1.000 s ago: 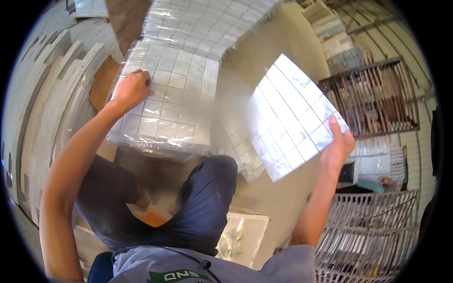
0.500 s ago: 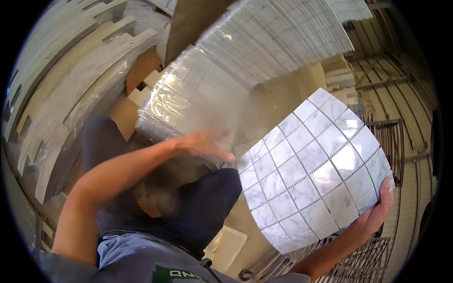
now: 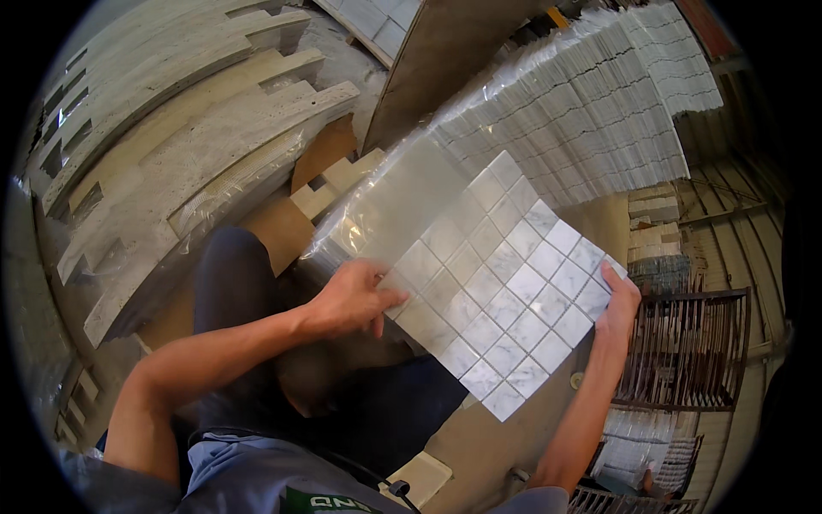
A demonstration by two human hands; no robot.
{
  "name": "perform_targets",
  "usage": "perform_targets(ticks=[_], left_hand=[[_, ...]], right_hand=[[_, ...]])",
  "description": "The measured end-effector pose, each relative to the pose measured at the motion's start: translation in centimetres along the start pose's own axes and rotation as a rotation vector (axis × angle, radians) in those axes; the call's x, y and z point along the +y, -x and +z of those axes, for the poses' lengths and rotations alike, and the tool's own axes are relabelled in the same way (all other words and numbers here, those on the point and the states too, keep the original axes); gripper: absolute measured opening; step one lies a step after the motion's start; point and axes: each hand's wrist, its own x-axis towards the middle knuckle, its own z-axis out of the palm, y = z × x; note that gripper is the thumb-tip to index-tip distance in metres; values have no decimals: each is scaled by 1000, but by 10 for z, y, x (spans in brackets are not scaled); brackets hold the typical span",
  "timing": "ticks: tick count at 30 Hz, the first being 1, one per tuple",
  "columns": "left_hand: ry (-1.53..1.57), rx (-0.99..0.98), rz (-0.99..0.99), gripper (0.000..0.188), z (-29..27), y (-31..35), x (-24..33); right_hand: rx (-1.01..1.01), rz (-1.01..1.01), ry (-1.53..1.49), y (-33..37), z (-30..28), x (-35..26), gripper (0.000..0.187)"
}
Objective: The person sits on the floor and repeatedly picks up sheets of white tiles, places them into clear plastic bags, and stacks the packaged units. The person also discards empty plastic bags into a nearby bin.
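Observation:
A square sheet of white, grey-veined marble mosaic tile [image 3: 522,283] is held up in front of me, tilted. My right hand [image 3: 618,304] grips its right edge, thumb on the face and the other fingers hidden behind. At the left corner of the sheet, my left hand [image 3: 355,300] has its fingers curled in and closed on the edge. Just beyond it stands a plastic-wrapped stack [image 3: 351,236], partly covered by the sheet. The upper left of the mosaic looks hazy and dull, and I cannot tell why.
Long rows of stacked mosaic sheets [image 3: 565,111] stand at the back right. Pale stone slabs [image 3: 205,146] are piled on the left. A brown board [image 3: 419,73] leans at the back. Dark metal racks [image 3: 685,351] line the right side, and a pale tray [image 3: 419,475] lies near my knee.
My left hand has come to the left corner of the mosaic sheet and closed there. The sheet has shifted left and turned, with my right hand still gripping its right edge. My view has shifted.

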Motion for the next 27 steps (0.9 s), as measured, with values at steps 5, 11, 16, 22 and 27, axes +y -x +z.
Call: perform_targets(ticks=[5,11,16,22,27], left_hand=[[-51,200,2,23,-31,-16,3],[-2,312,-33,27,-62,-36,-5],[-19,362,-41,28,-69,-56,-8],[22,420,-66,26,-69,-59,-17],[-15,428,-102,26,-75,-67,-29]], right_hand=[[-122,205,-56,-54,66,53,25],[-119,324,-92,-80,129,96,25],[-108,346,-79,-102,137,130,29],[-154,398,-105,-102,138,150,32],[-89,424,-31,-107,132,182,33]])
